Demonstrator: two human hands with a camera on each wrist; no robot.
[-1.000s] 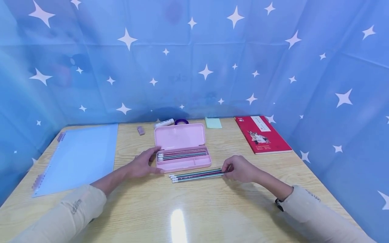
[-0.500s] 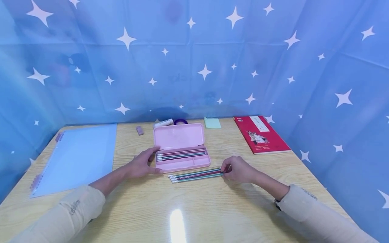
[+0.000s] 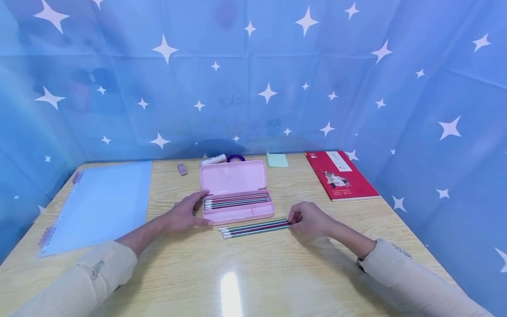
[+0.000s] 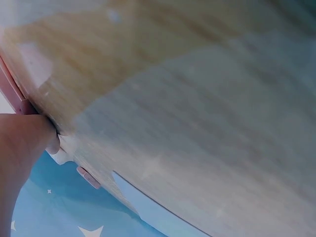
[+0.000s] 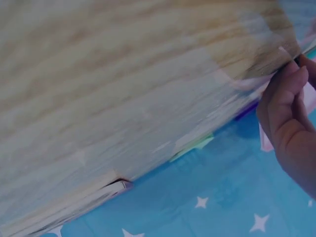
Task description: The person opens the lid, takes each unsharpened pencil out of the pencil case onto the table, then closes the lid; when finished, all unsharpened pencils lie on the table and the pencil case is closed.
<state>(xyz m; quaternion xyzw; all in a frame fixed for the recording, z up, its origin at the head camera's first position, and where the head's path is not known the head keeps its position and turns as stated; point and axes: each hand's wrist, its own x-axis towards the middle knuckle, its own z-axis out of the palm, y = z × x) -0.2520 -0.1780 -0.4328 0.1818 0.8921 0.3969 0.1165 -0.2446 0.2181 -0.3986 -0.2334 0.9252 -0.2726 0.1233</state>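
A pink pencil case lies with its lid up in the head view, several pencils in its back compartment. My left hand holds the case's left end, thumb at the front corner and fingers at the back one. In front of the case, a row of several loose pencils lies with white eraser ends to the left. My right hand pinches their right ends, which its fingers hide. The right wrist view shows the curled fingers of the right hand; what they grip is barely visible there.
Behind the case are a glue stick, a purple tape roll and green sticky notes. A small purple eraser lies left of them. A blue sheet lies far left, a red book right. A star-patterned curtain encloses the table.
Hardly anything differs. Both hands keep their places at the case and at the pencil ends; the loose pencils' spacing shifts slightly. The head view drifts a little.
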